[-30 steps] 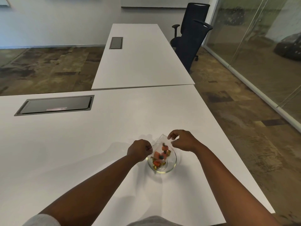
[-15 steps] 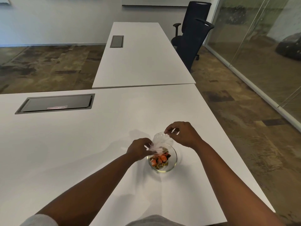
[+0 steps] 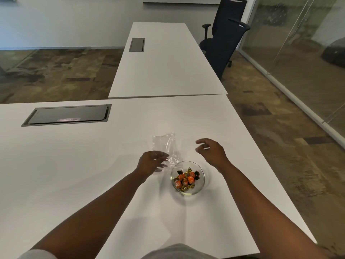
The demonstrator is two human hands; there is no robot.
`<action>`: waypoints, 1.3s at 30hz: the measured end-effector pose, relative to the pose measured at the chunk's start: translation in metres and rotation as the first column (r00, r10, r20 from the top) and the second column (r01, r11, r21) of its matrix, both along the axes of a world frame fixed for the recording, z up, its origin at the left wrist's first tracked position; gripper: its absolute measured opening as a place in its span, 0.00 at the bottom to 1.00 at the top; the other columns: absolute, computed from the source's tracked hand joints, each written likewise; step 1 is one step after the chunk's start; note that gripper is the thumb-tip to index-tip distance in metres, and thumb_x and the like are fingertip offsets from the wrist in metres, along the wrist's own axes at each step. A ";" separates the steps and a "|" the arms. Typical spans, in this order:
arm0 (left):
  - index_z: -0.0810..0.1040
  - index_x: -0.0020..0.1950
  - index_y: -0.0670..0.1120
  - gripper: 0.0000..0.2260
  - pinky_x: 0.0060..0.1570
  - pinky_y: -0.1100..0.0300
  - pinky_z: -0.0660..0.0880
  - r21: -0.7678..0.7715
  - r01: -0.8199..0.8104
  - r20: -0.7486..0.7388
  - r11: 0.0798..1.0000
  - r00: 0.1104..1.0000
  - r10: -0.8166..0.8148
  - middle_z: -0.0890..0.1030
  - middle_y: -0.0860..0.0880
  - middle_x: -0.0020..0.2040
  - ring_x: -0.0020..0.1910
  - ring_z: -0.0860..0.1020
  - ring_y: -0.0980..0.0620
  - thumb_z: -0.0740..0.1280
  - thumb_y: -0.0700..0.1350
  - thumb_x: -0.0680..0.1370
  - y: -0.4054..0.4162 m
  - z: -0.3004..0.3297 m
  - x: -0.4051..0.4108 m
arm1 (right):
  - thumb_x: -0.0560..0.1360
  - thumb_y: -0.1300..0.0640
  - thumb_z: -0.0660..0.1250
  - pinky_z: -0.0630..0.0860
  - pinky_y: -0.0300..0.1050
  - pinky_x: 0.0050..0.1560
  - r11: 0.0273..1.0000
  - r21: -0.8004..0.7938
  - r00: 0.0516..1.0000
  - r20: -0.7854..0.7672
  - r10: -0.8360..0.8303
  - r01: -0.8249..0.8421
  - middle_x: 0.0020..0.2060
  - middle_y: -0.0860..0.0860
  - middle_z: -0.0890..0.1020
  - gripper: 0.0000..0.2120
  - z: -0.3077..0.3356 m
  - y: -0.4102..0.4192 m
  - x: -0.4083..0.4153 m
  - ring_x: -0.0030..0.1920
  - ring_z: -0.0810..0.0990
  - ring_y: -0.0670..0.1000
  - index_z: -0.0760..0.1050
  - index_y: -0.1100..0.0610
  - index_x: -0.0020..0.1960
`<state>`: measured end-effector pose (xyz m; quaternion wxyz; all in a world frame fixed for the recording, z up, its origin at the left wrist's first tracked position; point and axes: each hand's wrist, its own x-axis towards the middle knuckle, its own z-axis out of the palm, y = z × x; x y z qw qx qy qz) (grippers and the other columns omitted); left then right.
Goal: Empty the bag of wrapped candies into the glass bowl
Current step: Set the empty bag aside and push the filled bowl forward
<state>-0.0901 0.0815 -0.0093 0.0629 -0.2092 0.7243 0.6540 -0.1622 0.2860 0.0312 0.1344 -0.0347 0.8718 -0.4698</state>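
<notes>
The glass bowl [image 3: 202,182] stands on the white table, holding several orange, gold and dark wrapped candies [image 3: 186,178]. The clear plastic bag [image 3: 165,146] lies empty and flat on the table just beyond and left of the bowl. My left hand [image 3: 151,162] rests at the bag's near end, fingers and thumb loosely pinching that end. My right hand [image 3: 211,151] hovers beyond and right of the bowl, fingers curled apart, holding nothing and clear of the bag.
The white table [image 3: 93,184] ends close on the right of the bowl. A dark cable hatch [image 3: 67,114] sits at the far left. A second white table [image 3: 164,62] and two dark office chairs [image 3: 224,40] stand beyond, with a glass wall on the right.
The candies dropped from the bag into the bowl. My right hand let go of the bag and moved right. My left hand laid the empty bag down beyond the bowl.
</notes>
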 end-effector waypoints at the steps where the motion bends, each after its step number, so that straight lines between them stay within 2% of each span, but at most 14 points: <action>1: 0.82 0.43 0.46 0.04 0.36 0.62 0.78 0.015 -0.035 0.010 0.999 0.999 0.034 0.83 0.52 0.34 0.26 0.81 0.59 0.69 0.38 0.74 -0.005 -0.001 0.003 | 0.73 0.60 0.66 0.70 0.40 0.46 0.998 0.042 0.998 0.042 -0.037 0.035 0.44 0.52 0.79 0.12 -0.007 0.003 0.001 0.47 0.77 0.51 0.78 0.56 0.56; 4: 0.80 0.42 0.43 0.06 0.31 0.65 0.81 0.059 -0.128 0.068 0.990 0.990 0.124 0.81 0.48 0.33 0.24 0.81 0.58 0.68 0.33 0.73 -0.016 -0.007 0.014 | 0.73 0.58 0.67 0.70 0.43 0.51 0.983 0.167 0.977 0.183 -0.109 0.079 0.55 0.56 0.81 0.15 -0.029 0.013 0.006 0.55 0.78 0.55 0.76 0.58 0.59; 7: 0.81 0.38 0.45 0.07 0.28 0.67 0.78 -0.012 -0.146 0.158 0.989 0.977 0.146 0.82 0.52 0.27 0.24 0.80 0.56 0.70 0.34 0.72 -0.022 -0.016 0.027 | 0.71 0.55 0.70 0.73 0.47 0.48 0.978 0.177 0.927 0.337 -0.163 0.108 0.61 0.58 0.77 0.21 -0.044 0.018 0.012 0.51 0.75 0.55 0.73 0.59 0.62; 10: 0.81 0.34 0.45 0.08 0.24 0.68 0.72 -0.051 -0.120 0.247 0.991 0.961 0.129 0.81 0.46 0.29 0.24 0.75 0.54 0.71 0.34 0.70 -0.020 -0.027 0.041 | 0.71 0.56 0.71 0.74 0.49 0.47 0.984 0.105 0.858 0.481 -0.179 0.147 0.60 0.59 0.76 0.24 -0.052 0.018 0.020 0.55 0.76 0.57 0.71 0.61 0.64; 12: 0.81 0.31 0.44 0.08 0.21 0.68 0.68 -0.071 -0.086 0.302 0.994 0.948 0.103 0.78 0.44 0.27 0.21 0.72 0.53 0.71 0.34 0.70 -0.016 -0.034 0.051 | 0.72 0.57 0.70 0.74 0.49 0.46 0.986 0.075 0.833 0.527 -0.168 0.152 0.55 0.58 0.76 0.18 -0.056 0.018 0.025 0.51 0.75 0.56 0.72 0.60 0.59; 15: 0.80 0.30 0.43 0.10 0.17 0.71 0.66 -0.083 -0.055 0.357 0.995 0.931 0.081 0.78 0.51 0.19 0.15 0.71 0.57 0.69 0.33 0.71 -0.012 -0.044 0.060 | 0.73 0.57 0.69 0.75 0.45 0.36 0.987 0.069 0.825 0.542 -0.161 0.147 0.50 0.57 0.75 0.11 -0.060 0.016 0.031 0.46 0.75 0.56 0.71 0.58 0.52; 17: 0.81 0.32 0.43 0.10 0.16 0.72 0.67 -0.106 -0.044 0.382 0.993 0.921 0.081 0.79 0.53 0.18 0.14 0.72 0.60 0.67 0.33 0.72 -0.011 -0.048 0.064 | 0.74 0.56 0.68 0.75 0.44 0.34 0.988 0.048 0.827 0.542 -0.149 0.147 0.49 0.58 0.76 0.09 -0.060 0.014 0.034 0.45 0.76 0.57 0.72 0.59 0.51; 23: 0.78 0.34 0.44 0.07 0.21 0.65 0.74 -0.117 0.047 0.533 0.992 0.846 0.023 0.77 0.44 0.34 0.25 0.75 0.51 0.73 0.40 0.70 -0.004 -0.048 0.064 | 0.76 0.59 0.64 0.80 0.52 0.45 0.983 0.058 0.837 0.517 -0.179 0.174 0.50 0.58 0.75 0.16 -0.062 0.012 0.040 0.45 0.77 0.59 0.72 0.62 0.63; 25: 0.76 0.34 0.44 0.09 0.24 0.63 0.75 -0.163 0.087 0.550 0.983 0.835 0.017 0.76 0.44 0.33 0.26 0.73 0.51 0.74 0.44 0.70 -0.006 -0.048 0.062 | 0.77 0.60 0.62 0.80 0.55 0.48 0.982 0.060 0.840 0.510 -0.185 0.180 0.52 0.58 0.74 0.17 -0.061 0.010 0.042 0.46 0.77 0.59 0.70 0.61 0.65; 29: 0.76 0.34 0.42 0.13 0.26 0.61 0.77 -0.262 0.168 0.554 0.950 0.832 0.006 0.79 0.44 0.36 0.26 0.75 0.50 0.73 0.49 0.70 -0.011 -0.049 0.065 | 0.78 0.61 0.58 0.80 0.51 0.39 0.977 0.087 0.868 0.449 -0.214 0.195 0.62 0.61 0.74 0.16 -0.059 0.004 0.044 0.48 0.75 0.57 0.71 0.59 0.65; 33: 0.75 0.33 0.42 0.20 0.37 0.57 0.81 -0.397 0.320 0.632 0.860 0.775 0.003 0.80 0.48 0.32 0.30 0.80 0.48 0.64 0.58 0.74 -0.012 -0.043 0.066 | 0.77 0.64 0.55 0.81 0.60 0.49 0.978 0.136 0.889 0.412 -0.199 0.157 0.62 0.62 0.75 0.16 -0.058 0.001 0.044 0.46 0.75 0.59 0.73 0.61 0.63; 35: 0.75 0.43 0.41 0.21 0.42 0.56 0.81 -0.559 0.340 0.604 0.756 0.792 0.090 0.81 0.47 0.35 0.35 0.83 0.45 0.60 0.60 0.74 -0.010 -0.039 0.064 | 0.77 0.65 0.55 0.80 0.60 0.52 0.977 0.162 0.894 0.403 -0.197 0.142 0.62 0.63 0.75 0.16 -0.057 0.000 0.043 0.48 0.78 0.62 0.72 0.62 0.63; 37: 0.67 0.60 0.40 0.23 0.49 0.54 0.78 -0.700 0.259 0.489 0.666 0.853 0.182 0.83 0.44 0.46 0.46 0.83 0.42 0.58 0.58 0.76 -0.007 -0.037 0.062 | 0.76 0.65 0.55 0.80 0.61 0.53 0.976 0.180 0.896 0.401 -0.189 0.126 0.62 0.63 0.76 0.17 -0.056 0.000 0.042 0.55 0.79 0.65 0.72 0.62 0.63; 39: 0.63 0.64 0.40 0.22 0.51 0.52 0.74 -0.735 0.103 0.328 0.670 0.919 0.220 0.81 0.41 0.55 0.54 0.80 0.40 0.59 0.54 0.78 -0.005 -0.035 0.056 | 0.76 0.66 0.57 0.80 0.61 0.54 0.976 0.182 0.893 0.408 -0.188 0.122 0.62 0.63 0.76 0.17 -0.055 0.000 0.039 0.57 0.78 0.66 0.72 0.62 0.64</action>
